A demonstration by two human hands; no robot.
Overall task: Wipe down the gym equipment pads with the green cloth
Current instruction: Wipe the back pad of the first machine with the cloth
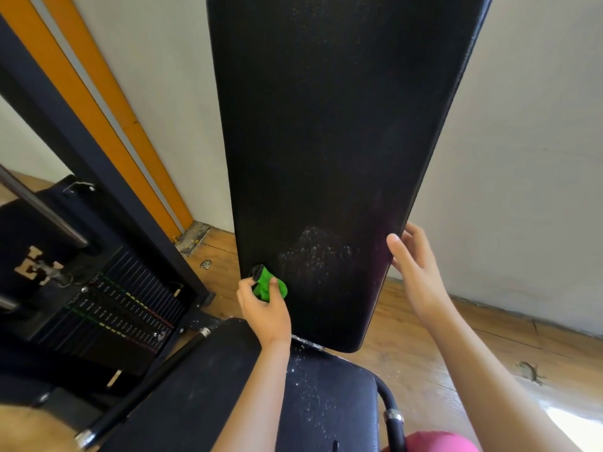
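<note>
Wood floor (424, 353) lies under the gym machine, and a white wall (522, 125) stands behind it, with orange stripes (107, 102) on the left side. From my screen I see a tall black back pad (326, 125) standing nearly straight up in the middle. Low down on it is a patch of little white specks (313, 252).

The left hand (262, 305) is at the bottom left edge of that pad. Its fingers are curled tight round the green cloth (269, 287), which is bunched up in a ball and sits against the pad. A small black bit pokes out above the cloth; I cannot tell what it is.

The right hand (414, 272) holds the right edge of the back pad, thumb on the front and fingers wrapped round the side.

Below both arms is the black seat pad (326, 402), with more white specks on it. A dark weight stack (114, 314) stands to the left.
</note>
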